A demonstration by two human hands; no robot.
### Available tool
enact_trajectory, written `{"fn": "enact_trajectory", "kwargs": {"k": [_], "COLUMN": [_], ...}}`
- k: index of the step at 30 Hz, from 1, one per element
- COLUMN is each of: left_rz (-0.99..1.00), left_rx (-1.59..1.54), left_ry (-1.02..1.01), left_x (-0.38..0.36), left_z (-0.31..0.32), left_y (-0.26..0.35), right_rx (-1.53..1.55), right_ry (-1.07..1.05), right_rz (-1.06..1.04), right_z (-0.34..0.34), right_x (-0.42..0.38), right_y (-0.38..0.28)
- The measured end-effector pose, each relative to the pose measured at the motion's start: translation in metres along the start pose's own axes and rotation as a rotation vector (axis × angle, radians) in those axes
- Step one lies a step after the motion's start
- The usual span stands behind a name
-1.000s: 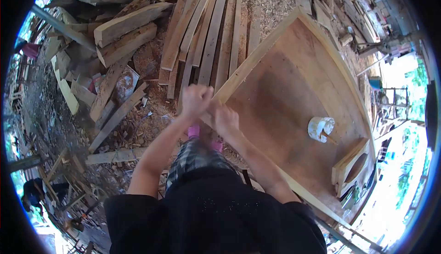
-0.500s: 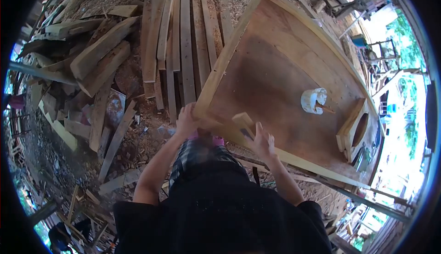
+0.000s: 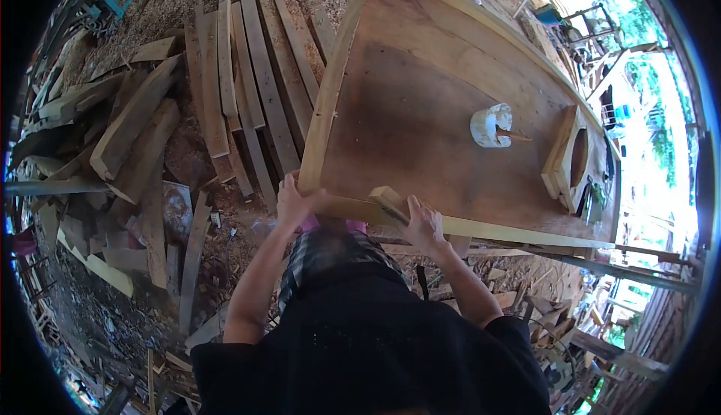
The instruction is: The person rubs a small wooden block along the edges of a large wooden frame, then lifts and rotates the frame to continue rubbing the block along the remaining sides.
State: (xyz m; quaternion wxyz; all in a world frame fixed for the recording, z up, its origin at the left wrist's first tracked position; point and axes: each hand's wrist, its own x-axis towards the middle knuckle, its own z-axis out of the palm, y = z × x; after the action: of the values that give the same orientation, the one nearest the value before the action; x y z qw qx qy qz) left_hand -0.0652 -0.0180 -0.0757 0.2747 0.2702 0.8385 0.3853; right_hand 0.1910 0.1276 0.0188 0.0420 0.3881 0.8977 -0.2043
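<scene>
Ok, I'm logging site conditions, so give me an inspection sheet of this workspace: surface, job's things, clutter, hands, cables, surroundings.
Surface: large wooden panel with a raised frame, bare brown board inside.
Job's things: small wooden block lying on the near frame rail; the corner of the frame is at the person's hands.
Clutter: white container with a stick in it on the panel; a wooden piece with an oval cut-out at the far end.
Hands: left hand on the frame corner; right hand on the near rail beside the block.
Cables: nothing seen.
Surroundings: loose planks laid side by side, stacked offcuts, sawdust-covered ground.
</scene>
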Motion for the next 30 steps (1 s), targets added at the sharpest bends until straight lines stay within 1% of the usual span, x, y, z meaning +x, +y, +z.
{"fn": "enact_trajectory", "kwargs": {"k": [1, 3, 4, 8, 10, 11, 13, 15, 17, 19, 20, 21, 23, 24, 25, 27, 28, 29, 30], "left_rz": [0.003, -0.120, -0.157, -0.162, -0.257, -0.253, -0.180, -0.207, -0.242, -0.315, -0.338, -0.345, -0.309, -0.409, -0.415, -0.379, -0.396, -0.402, -0.401], "left_rx": [-0.004, -0.448, -0.489, -0.491, -0.583, -0.590, -0.633, -0.685, -0.735, -0.683, -0.777, -0.780, -0.913, -0.934, -0.940, -0.829, -0.740, -0.747, -0.739], "left_ry": [0.000, -0.192, -0.229, -0.232, -0.271, -0.252, -0.174, -0.095, -0.017, 0.234, 0.302, 0.324, 0.408, 0.403, 0.417, 0.498, 0.505, 0.515, 0.485], "left_x": [0.004, 0.011, 0.011, 0.005, -0.002, -0.005, -0.013, -0.023, -0.029, -0.036, -0.046, -0.049, -0.052, -0.058, -0.058, -0.056, -0.054, -0.053, -0.052], "left_z": [0.001, -0.005, -0.008, -0.017, -0.023, -0.022, -0.019, -0.014, -0.007, -0.003, 0.005, 0.015, 0.037, 0.033, 0.037, 0.041, 0.040, 0.038, 0.036], "left_y": [-0.010, -0.025, -0.029, -0.029, -0.021, -0.022, -0.028, -0.033, -0.053, -0.062, -0.066, -0.064, -0.067, -0.043, -0.036, -0.027, -0.026, -0.024, -0.024], "right_rx": [-0.008, -0.003, 0.007, 0.025, 0.033, 0.030, 0.029, 0.052, 0.104, 0.100, 0.098, 0.096, 0.043, 0.038, 0.035, 0.023, 0.025, 0.028, 0.022], "right_ry": [0.017, 0.013, 0.008, 0.027, 0.029, 0.031, -0.017, -0.004, -0.013, -0.045, -0.064, -0.075, -0.172, -0.181, -0.166, -0.156, -0.166, -0.176, -0.181], "right_rz": [-0.018, -0.021, -0.027, -0.049, -0.054, -0.074, -0.034, -0.086, -0.102, -0.121, -0.117, -0.137, -0.142, -0.156, -0.180, -0.213, -0.211, -0.209, -0.219], "right_z": [-0.001, -0.001, 0.000, 0.002, 0.006, 0.007, 0.006, 0.004, 0.003, 0.003, 0.004, 0.002, -0.004, -0.002, 0.000, 0.000, -0.002, -0.003, -0.001], "right_x": [0.000, 0.000, 0.000, 0.000, -0.001, 0.000, 0.001, 0.002, 0.003, 0.005, 0.005, 0.005, 0.004, 0.004, 0.004, 0.005, 0.005, 0.006, 0.006], "right_y": [-0.001, 0.001, 0.002, 0.004, 0.007, 0.009, 0.009, 0.013, 0.017, 0.022, 0.022, 0.021, 0.017, 0.018, 0.019, 0.019, 0.018, 0.017, 0.017]}}
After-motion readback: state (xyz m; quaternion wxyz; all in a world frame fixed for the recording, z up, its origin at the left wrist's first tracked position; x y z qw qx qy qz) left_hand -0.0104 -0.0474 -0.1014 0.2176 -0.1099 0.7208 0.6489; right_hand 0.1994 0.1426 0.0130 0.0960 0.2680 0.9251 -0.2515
